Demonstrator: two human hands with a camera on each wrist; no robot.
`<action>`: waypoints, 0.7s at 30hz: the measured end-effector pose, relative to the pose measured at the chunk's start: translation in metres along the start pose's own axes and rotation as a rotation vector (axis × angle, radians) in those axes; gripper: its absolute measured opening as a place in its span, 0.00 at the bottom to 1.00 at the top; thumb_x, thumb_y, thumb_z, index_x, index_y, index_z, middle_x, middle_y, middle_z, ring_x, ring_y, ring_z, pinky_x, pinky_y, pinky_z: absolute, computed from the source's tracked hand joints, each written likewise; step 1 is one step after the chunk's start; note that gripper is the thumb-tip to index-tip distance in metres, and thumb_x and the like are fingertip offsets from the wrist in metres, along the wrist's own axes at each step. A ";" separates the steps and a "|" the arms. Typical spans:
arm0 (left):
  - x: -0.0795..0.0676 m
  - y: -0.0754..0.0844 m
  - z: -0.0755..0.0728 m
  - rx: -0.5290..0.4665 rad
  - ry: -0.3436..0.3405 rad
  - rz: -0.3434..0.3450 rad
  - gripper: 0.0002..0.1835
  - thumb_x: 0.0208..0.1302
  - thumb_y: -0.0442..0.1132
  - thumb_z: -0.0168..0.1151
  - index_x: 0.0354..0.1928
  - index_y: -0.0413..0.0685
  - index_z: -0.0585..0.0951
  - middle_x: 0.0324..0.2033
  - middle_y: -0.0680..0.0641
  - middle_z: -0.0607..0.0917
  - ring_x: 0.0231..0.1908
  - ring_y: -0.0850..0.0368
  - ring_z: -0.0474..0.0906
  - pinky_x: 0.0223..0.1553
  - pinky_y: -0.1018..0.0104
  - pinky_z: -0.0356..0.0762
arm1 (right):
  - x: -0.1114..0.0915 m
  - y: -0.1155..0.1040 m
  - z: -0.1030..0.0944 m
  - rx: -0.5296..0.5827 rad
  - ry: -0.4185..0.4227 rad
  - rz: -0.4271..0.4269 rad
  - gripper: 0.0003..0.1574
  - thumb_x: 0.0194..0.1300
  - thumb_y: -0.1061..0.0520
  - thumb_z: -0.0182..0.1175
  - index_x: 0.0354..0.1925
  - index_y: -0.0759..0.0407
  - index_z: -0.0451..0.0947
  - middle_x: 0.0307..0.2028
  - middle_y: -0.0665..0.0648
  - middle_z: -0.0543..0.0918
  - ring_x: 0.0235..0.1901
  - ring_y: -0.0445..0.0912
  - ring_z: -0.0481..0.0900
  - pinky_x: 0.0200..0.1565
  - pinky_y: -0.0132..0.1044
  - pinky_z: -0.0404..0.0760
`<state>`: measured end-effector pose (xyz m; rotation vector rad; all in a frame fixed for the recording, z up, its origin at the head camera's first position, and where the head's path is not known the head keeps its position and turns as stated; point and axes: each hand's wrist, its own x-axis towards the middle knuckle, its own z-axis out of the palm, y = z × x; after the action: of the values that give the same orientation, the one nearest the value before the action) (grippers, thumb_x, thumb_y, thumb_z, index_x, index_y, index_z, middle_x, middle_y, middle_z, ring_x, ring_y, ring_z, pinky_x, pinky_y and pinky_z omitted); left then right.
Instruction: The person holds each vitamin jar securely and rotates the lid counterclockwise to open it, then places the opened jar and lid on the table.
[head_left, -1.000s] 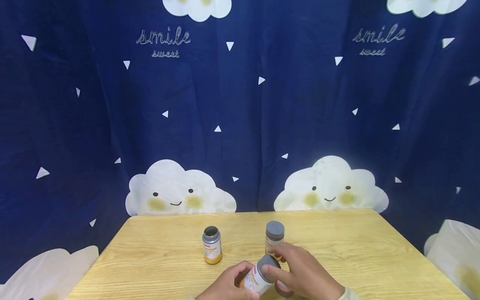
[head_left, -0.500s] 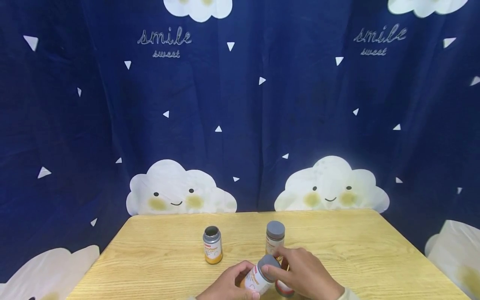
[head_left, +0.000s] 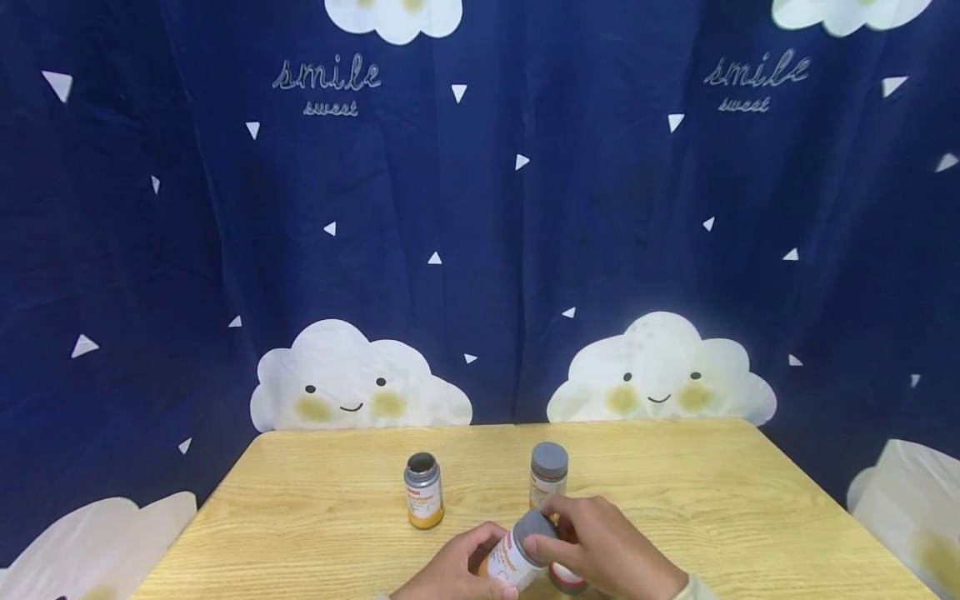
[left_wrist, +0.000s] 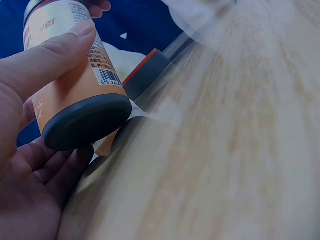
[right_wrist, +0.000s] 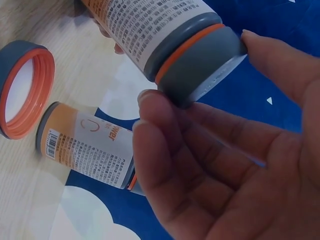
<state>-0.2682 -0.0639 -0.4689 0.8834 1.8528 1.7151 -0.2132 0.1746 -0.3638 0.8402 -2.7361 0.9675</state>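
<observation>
In the head view my left hand (head_left: 461, 567) grips a white-and-orange supplement bottle (head_left: 510, 564), tilted with its top toward the right. Its grey bottle cap (head_left: 534, 527) sits on the neck, an orange ring showing beneath it in the right wrist view. My right hand (head_left: 611, 546) pinches that cap between thumb and fingertips. The left wrist view shows my thumb (left_wrist: 55, 60) across the label of the bottle (left_wrist: 75, 95) and its dark base above the table. Beside my right hand a loose cap (head_left: 567, 579) lies on the table, orange threads (right_wrist: 46, 82) visible inside.
A similar bottle (head_left: 425, 500) without a cap stands upright to the left on the wooden table (head_left: 322, 517). Another, capped bottle (head_left: 550, 475) stands just behind my right hand. A dark blue curtain (head_left: 495, 208) with clouds hangs behind the table's far edge.
The right fingers have shifted slightly around the cap, drawing in closer to it. The left hand and the tilted bottle stay almost in place.
</observation>
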 end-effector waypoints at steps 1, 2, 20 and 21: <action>0.000 0.000 0.000 0.003 0.001 0.000 0.24 0.61 0.42 0.67 0.58 0.50 0.74 0.50 0.49 0.80 0.50 0.52 0.77 0.51 0.65 0.74 | 0.000 0.000 0.000 0.002 -0.002 -0.004 0.17 0.62 0.36 0.61 0.34 0.45 0.76 0.19 0.41 0.72 0.18 0.33 0.67 0.20 0.29 0.69; -0.001 0.000 0.000 0.004 0.000 0.004 0.24 0.61 0.42 0.67 0.58 0.50 0.73 0.50 0.49 0.80 0.50 0.52 0.77 0.51 0.65 0.75 | 0.000 0.000 0.000 0.004 -0.005 -0.008 0.17 0.62 0.36 0.61 0.35 0.46 0.76 0.19 0.41 0.72 0.19 0.33 0.68 0.21 0.29 0.70; -0.001 0.000 0.000 0.001 -0.002 0.007 0.24 0.61 0.42 0.66 0.59 0.50 0.73 0.50 0.49 0.80 0.50 0.52 0.77 0.50 0.65 0.75 | 0.000 0.000 -0.006 0.035 -0.065 -0.099 0.19 0.63 0.42 0.63 0.47 0.50 0.78 0.32 0.39 0.79 0.29 0.32 0.75 0.31 0.29 0.76; 0.000 0.000 0.000 0.001 -0.002 0.006 0.24 0.61 0.41 0.66 0.59 0.50 0.73 0.50 0.49 0.80 0.50 0.52 0.77 0.50 0.65 0.75 | -0.001 0.000 -0.006 0.033 -0.065 -0.102 0.19 0.63 0.42 0.63 0.47 0.50 0.78 0.32 0.39 0.79 0.29 0.32 0.75 0.32 0.29 0.76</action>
<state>-0.2676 -0.0639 -0.4692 0.8917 1.8518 1.7169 -0.2131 0.1785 -0.3594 1.0237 -2.7068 0.9848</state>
